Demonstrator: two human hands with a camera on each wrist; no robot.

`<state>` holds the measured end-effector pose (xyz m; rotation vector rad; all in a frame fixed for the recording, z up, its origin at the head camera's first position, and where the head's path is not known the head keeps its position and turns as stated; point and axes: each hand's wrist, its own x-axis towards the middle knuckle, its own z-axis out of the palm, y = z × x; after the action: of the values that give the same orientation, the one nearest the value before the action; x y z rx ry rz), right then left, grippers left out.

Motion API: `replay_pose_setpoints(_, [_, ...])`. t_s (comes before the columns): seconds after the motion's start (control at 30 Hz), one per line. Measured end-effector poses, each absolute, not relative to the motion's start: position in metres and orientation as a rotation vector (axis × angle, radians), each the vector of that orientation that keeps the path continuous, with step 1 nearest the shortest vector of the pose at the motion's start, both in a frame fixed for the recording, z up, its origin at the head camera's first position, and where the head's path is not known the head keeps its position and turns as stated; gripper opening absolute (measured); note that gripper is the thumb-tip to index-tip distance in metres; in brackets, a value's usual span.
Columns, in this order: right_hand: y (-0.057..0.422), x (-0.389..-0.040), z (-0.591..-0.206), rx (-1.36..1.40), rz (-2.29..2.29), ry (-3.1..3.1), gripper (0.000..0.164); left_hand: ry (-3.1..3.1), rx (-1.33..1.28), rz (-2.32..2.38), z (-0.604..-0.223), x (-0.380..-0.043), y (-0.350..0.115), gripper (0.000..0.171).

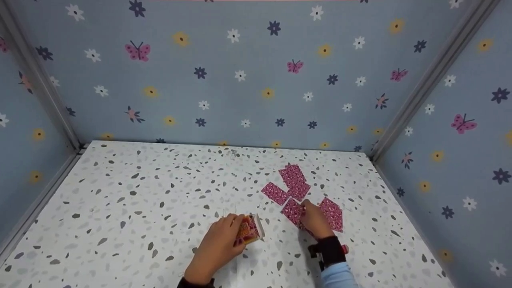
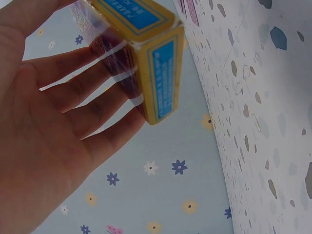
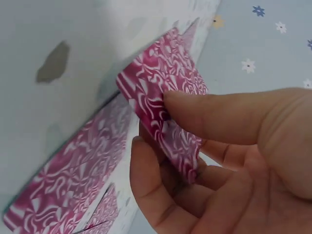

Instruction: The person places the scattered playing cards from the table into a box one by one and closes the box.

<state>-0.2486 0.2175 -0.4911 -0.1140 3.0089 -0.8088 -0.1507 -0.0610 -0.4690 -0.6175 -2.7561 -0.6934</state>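
In my head view, the left hand (image 1: 221, 244) is curled over a small card box (image 1: 249, 231) on the near part of the speckled worktop (image 1: 140, 224). To its right, pink-patterned cards lie loosely grouped: an upper card (image 1: 293, 175) overlapping others, a left card (image 1: 275, 193) angled just beside them, and a right card (image 1: 332, 214) nearer to me. The right hand (image 1: 315, 221) sits among these, its wrist in a dark band (image 1: 333, 251) above a light blue sleeve (image 1: 339, 276).

On the left wrist feed, I see that grip closed around the box, fingers along its dark patterned side; the yellow-edged blue end faces me. Most of the thumb is out of frame.

On the right wrist feed, I have the other grip clamped on a tilted card (image 3: 161, 78), thumb on the patterned face, fingers behind. A lower card (image 3: 73, 175) lies just beside it.
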Motion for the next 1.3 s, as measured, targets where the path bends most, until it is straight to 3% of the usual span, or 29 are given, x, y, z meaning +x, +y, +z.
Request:
replay_pose_setpoints(0.23, [0.214,-0.237,-0.479,-0.127,-0.89,3.018,0.004,-2.75,-0.615,-0.68,-0.471,-0.15,-0.061,0.059])
replay_pose_setpoints(0.43, [0.209,-0.228,-0.469,-0.159,-1.054,2.917,0.009,-2.761,-0.616,-0.677,-0.47,-0.15,-0.06,0.059])
replay_pose_setpoints(0.53, [0.207,-0.224,-0.464,-0.114,-1.21,2.807,0.002,-2.771,-0.621,-0.669,-0.47,-0.15,-0.06,0.06])
replay_pose_setpoints(0.7, [0.203,-0.216,-0.457,-0.114,-1.444,2.606,0.045,-2.763,-0.622,-0.69,-0.47,-0.151,-0.06,0.059])
replay_pose_setpoints(0.8, [0.2,-0.211,-0.453,-0.153,-1.527,2.535,0.052,-2.751,-0.625,-0.697,-0.47,-0.151,-0.06,0.059])
replay_pose_setpoints(1.3, [0.194,-0.197,-0.437,-0.315,-1.603,2.623,0.031,-2.742,-0.618,-0.685,-0.468,-0.149,-0.06,0.058])
